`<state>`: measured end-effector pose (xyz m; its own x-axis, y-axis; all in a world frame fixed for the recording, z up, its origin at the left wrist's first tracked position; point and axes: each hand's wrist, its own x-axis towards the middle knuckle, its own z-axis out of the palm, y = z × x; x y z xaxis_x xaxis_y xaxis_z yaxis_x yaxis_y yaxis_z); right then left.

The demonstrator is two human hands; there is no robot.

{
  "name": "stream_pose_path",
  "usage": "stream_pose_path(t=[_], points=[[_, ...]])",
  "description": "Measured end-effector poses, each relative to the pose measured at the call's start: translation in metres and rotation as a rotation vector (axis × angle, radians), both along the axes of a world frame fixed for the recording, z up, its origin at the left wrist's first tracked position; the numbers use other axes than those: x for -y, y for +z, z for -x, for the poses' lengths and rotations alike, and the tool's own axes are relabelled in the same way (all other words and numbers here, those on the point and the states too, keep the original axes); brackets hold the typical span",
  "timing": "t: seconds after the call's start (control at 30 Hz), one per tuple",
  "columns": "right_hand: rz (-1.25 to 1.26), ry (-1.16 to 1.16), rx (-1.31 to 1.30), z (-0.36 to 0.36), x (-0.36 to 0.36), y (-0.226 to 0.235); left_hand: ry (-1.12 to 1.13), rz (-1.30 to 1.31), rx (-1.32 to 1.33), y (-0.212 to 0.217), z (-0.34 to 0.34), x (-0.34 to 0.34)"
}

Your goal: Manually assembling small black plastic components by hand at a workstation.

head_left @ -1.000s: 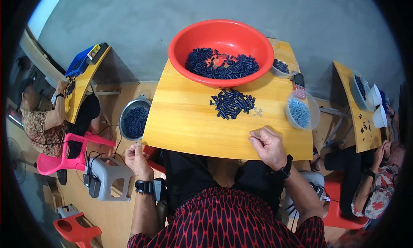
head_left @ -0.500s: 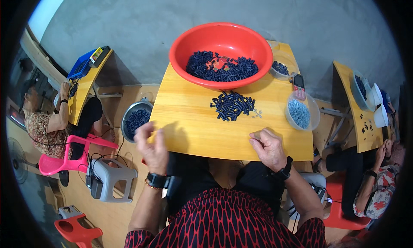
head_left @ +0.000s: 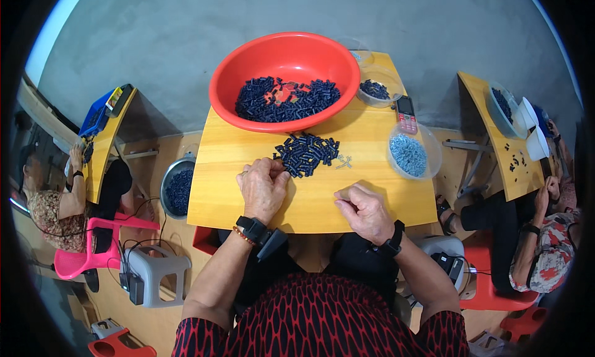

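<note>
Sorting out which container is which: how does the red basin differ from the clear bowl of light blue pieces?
The red basin is opaque and far larger; the clear bowl is see-through and small. The basin holds dark blue pieces and sits at the table's far edge; the bowl holds light blue pieces at the right side. Both are round and open.

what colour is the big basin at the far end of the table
Red basin, clearest in the head view.

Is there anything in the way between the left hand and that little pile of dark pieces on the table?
No, nothing visible is in the way. The left hand lies on the wooden table with its fingertips right at the edge of the pile of dark pieces. The right hand rests apart, nearer the table's front edge.
</note>
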<state>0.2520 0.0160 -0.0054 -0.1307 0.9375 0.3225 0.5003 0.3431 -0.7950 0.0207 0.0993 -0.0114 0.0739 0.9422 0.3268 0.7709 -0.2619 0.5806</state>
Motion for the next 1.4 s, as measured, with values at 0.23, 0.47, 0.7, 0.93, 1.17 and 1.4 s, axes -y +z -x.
stream_pose_path(t=[0.23, 0.47, 0.7, 0.93, 1.17, 1.4], points=[[0.034, -0.080, 0.012, -0.010, -0.026, 0.008, 0.007, -0.028, -0.007, -0.003, 0.001, 0.000], [-0.117, -0.024, 0.276, -0.012, -0.066, 0.007, 0.016, 0.014, 0.131, -0.005, 0.004, 0.000], [-0.097, 0.008, 0.590, -0.004, -0.067, 0.020, 0.035, 0.053, 0.345, -0.014, 0.011, -0.003], [-0.239, 0.087, 0.293, 0.016, -0.046, 0.032, -0.009, 0.083, 0.622, -0.016, 0.015, -0.001], [0.214, -0.017, -0.297, 0.029, -0.019, 0.012, -0.148, 0.124, 0.991, -0.006, 0.020, 0.015], [0.304, 0.099, -0.516, 0.042, -0.009, 0.036, -0.232, 0.424, 1.401, -0.002, 0.029, 0.065]])
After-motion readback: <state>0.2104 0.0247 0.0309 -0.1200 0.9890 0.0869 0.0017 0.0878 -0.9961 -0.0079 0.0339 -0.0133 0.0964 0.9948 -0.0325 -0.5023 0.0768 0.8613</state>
